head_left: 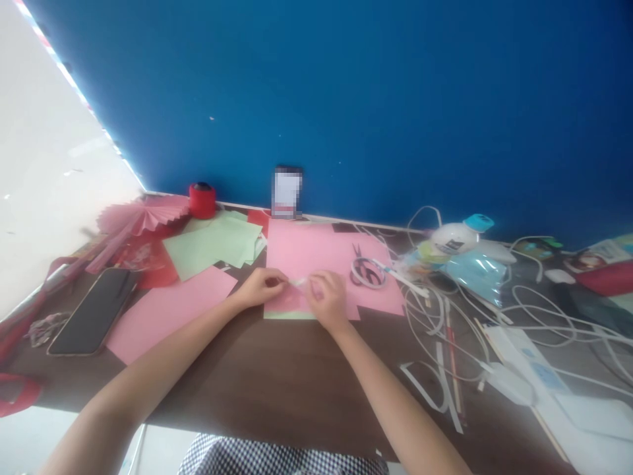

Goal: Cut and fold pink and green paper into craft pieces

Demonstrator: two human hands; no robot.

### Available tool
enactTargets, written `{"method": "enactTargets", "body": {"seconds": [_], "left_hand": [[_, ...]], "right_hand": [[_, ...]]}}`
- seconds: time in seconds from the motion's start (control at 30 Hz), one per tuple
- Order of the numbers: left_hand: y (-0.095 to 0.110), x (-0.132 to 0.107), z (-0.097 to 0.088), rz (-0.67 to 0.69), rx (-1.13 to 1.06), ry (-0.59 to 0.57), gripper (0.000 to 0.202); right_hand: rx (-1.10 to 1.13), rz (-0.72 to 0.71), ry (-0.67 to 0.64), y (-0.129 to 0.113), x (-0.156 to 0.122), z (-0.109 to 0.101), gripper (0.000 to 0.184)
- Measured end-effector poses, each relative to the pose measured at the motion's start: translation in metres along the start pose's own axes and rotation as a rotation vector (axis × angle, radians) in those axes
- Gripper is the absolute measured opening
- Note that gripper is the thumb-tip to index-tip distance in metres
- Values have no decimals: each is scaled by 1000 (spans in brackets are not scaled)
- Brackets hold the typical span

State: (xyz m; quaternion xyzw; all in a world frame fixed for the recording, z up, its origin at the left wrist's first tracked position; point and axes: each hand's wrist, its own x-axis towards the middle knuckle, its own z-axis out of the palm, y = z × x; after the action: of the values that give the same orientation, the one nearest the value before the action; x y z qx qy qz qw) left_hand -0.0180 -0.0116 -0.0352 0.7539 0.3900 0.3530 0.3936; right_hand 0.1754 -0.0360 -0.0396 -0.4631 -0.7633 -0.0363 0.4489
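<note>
My left hand [261,286] and my right hand [327,298] meet over a pink paper sheet [316,254] in the middle of the dark wooden table [277,376]. Both pinch a small pale paper strip [298,282] between their fingertips, left hand on its left end, right hand on its right end. A light green sheet edge [289,315] shows under the pink sheet, below my hands. Scissors with pale handles [366,267] lie on the pink sheet just right of my right hand.
Another pink sheet [168,313], green sheets [217,244], a phone [93,310], a pink paper fan [141,214] and a red roll [202,199] lie to the left. White cables [539,323], paper strips [435,389], a glue bottle [452,237] and a blue mask [469,270] crowd the right. A blue wall [346,99] stands behind.
</note>
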Motion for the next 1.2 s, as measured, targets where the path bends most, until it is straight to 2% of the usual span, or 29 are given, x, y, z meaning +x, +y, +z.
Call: {"method": "enactTargets", "body": {"seconds": [0.13,0.27,0.43,0.5,0.57,0.63,0.73,0.83,0.9,1.03,1.2], "left_hand": [[-1,2,-3,-64,-51,19,15],[-3,2,-5,-120,-79,38,17],[-3,2,-6,-124,-72,22,17],[-2,2,-6,-125,-60,-4,19],[-1,1,-6,-121,-51,-26,21],[0,1,-6,-112,-54,-43,23],[1,1,-6,-98,-75,-72,24],[1,2,-6,-63,-88,-89,22],[2,2,-6,-31,-93,-107,21],[2,2,-6,-13,-115,-142,21],[3,0,-4,-12,-63,-153,22]], "right_hand": [[-102,118,118,19,4,-7,8],[-225,230,201,52,7,-25,13],[-436,395,195,96,1,-58,19],[-420,378,167,103,-1,-63,21],[-358,316,175,96,-1,-61,28],[-272,216,147,77,0,-51,34],[-56,-22,-88,35,2,-31,36],[133,-156,-312,1,3,-13,35],[184,-157,-349,-9,3,-5,30],[232,-68,-289,-9,2,0,19],[258,86,-236,-4,9,-15,12]]}}
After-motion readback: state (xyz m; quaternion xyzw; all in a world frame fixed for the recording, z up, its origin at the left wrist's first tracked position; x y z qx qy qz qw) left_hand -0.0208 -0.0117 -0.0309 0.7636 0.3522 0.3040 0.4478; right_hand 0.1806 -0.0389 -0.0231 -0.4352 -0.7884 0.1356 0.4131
